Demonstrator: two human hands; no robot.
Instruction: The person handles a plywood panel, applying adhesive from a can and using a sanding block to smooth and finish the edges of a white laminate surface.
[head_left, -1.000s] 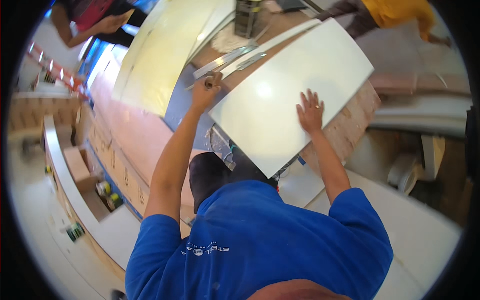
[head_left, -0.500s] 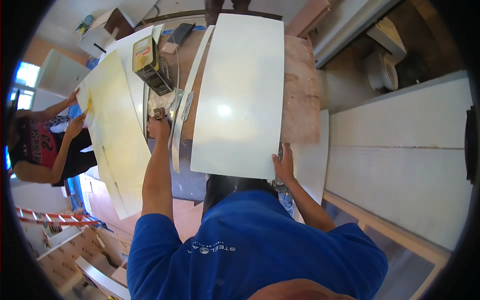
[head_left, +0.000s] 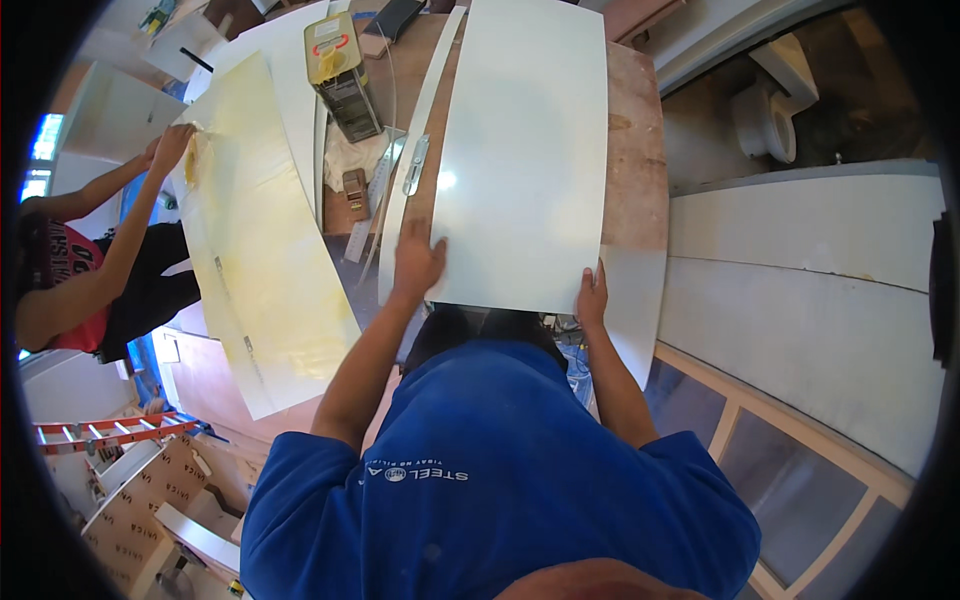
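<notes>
A long glossy white panel lies in front of me on the workbench. My left hand is at its near left edge, fingers apart and thumb toward the panel. At the near right edge, my right hand grips the panel, thumb on top and fingers along the side. Beyond my left hand a small brown block-shaped tool, perhaps a hand plane, rests near a metal ruler. A narrow white strip runs along the panel's left side, with a utility knife on it.
A rectangular tin stands on the bench beside a crumpled cloth. Another person works at the left on a yellowish sheet. An orange ladder lies lower left; a toilet is far right.
My left hand has let go of the brown tool and moved right to the panel's edge. My right hand stays at the panel. The other person's hands have come together at the sheet's edge.
</notes>
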